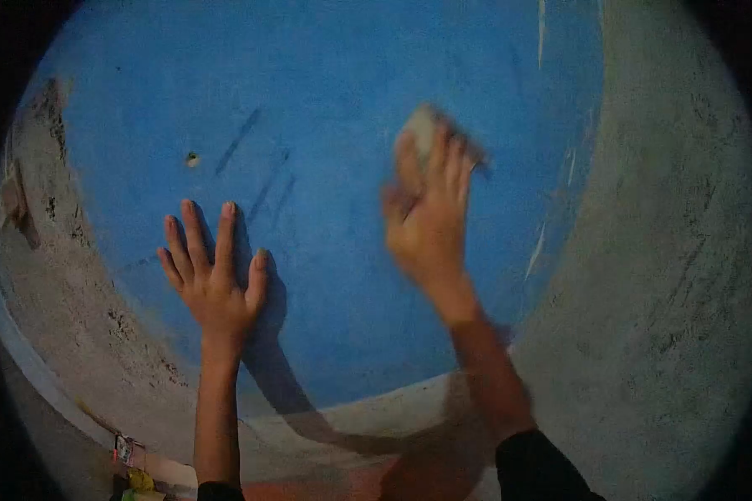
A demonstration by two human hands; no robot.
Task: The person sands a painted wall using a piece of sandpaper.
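Observation:
My left hand (217, 271) rests against the blue painted wall (334, 309) with its fingers spread, holding nothing. Higher and to the right, my right hand (430, 204) presses a pale beige, flat piece (424, 134) to the same blue surface. Motion blurs the fingers and the piece, so I cannot tell whether it is cloth or sandpaper. Its darker edge shows beyond the fingertips. Dark streaks (239, 140) mark the paint between the two hands, and a small hole (192, 159) lies above the left fingers.
Rough grey plaster (668, 250) borders the blue paint on the right, and worn, dark-spotted plaster (117, 326) on the left. White scratches (536, 250) run near the right paint edge. Small colourful items (138, 480) lie at the lower left.

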